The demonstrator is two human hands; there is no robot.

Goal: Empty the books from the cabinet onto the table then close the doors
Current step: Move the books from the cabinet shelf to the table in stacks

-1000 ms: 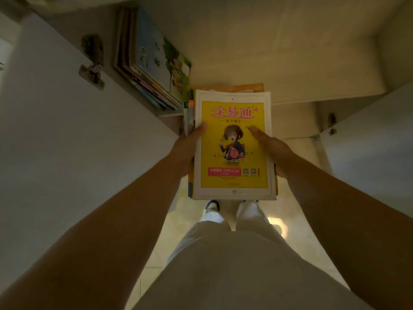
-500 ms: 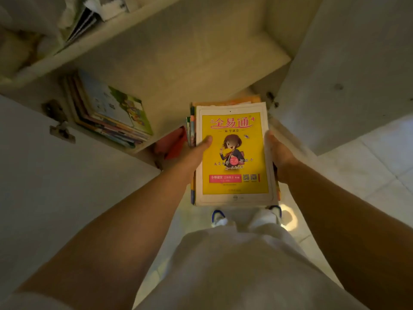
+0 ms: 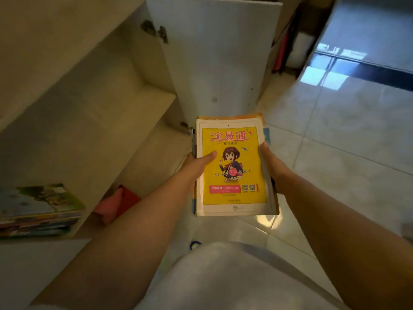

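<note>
Nearest the camera, the person's pale grey trousers [image 3: 234, 278] fill the bottom of the view, with the blue-edged toe of a shoe [image 3: 194, 244] showing just beyond them on the glossy white tiled floor [image 3: 335, 153].

Both bare forearms reach forward and hold a stack of thin paperback books [image 3: 233, 168] flat in the air above the floor, in front of the cabinet and clear of its shelves. The top book has a white border and a bright yellow cover with a cartoon girl and red lettering; orange and blue edges of other books show beneath it. The left hand [image 3: 196, 163] grips the stack's left edge, its thumb laid across the yellow cover and its fingers hidden underneath. The right hand [image 3: 271, 164] grips the right edge, the thumb along the side and the fingers out of sight below.

To the near left, a second pile of colourful picture books [image 3: 38, 209] lies flat on a shelf of the open cream-white cabinet [image 3: 89, 104]. Lower down, between that pile and the left forearm, sits a red soft-looking object [image 3: 116, 203]; what it is cannot be told.

Farther off, the cabinet's white right door [image 3: 214, 59] stands swung open, a dark metal hinge [image 3: 156, 31] at its inner edge. Beyond, at the far right, the floor reflects window light.
</note>
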